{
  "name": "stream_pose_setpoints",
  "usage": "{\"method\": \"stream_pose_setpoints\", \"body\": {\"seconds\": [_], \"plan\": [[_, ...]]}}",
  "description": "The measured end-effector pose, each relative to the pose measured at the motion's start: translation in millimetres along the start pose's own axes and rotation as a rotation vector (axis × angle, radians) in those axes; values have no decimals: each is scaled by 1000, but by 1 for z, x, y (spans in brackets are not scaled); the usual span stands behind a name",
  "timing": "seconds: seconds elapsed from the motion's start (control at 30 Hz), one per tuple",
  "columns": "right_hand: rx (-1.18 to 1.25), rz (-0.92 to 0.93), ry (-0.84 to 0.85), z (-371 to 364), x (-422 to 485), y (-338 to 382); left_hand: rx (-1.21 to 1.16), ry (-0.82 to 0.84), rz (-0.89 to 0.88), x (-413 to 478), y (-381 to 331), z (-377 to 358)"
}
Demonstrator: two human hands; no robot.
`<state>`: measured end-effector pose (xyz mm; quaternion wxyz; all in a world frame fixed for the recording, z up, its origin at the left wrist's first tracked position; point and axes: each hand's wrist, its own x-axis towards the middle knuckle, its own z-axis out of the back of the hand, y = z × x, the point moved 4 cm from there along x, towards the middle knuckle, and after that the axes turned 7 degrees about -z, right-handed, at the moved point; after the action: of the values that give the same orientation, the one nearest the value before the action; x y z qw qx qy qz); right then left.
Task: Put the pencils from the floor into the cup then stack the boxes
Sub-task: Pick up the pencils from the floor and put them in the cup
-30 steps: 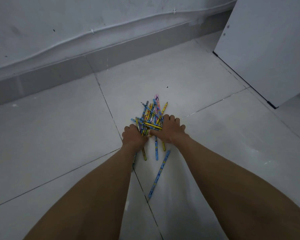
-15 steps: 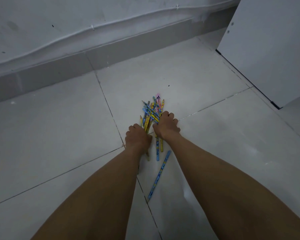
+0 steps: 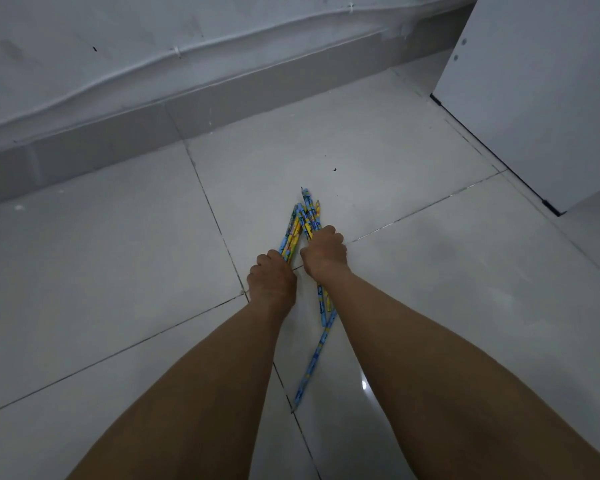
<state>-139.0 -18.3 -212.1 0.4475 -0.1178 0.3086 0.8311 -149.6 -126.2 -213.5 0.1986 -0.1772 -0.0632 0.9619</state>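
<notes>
— Status of grip?
— Clenched on pencils [image 3: 296, 230] with left hand [image 3: 272, 280] and right hand [image 3: 324, 252], down at the floor [image 3: 413, 271]. Noted: stray pencil [image 3: 313, 363] loose between forearms.
— Remedy?
— Square up tips, merge bundles, collect stray.

The pale tiled floor [image 3: 395, 150] bears one loose blue pencil [image 3: 314, 362] just behind where the left hand [image 3: 272, 282] and right hand [image 3: 326, 251] grip the pencils [image 3: 303, 223]; a dark speck [image 3: 334, 169] lies beyond them.
</notes>
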Motion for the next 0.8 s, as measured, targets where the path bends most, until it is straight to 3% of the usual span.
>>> {"method": "stream_pose_setpoints", "body": {"seconds": [0.3,0.47,0.57,0.8], "plan": [[-16,-83,52,1,3,0,-180,48,52,0,11,2],[-2,-59,-26,-1,-5,0,-327,140,75,0,18,0],[29,1,-63,4,-4,-3,-419,221,6,-6,20,-6],[99,76,22,33,2,-30,-467,263,-155,-33,3,-23]]}}
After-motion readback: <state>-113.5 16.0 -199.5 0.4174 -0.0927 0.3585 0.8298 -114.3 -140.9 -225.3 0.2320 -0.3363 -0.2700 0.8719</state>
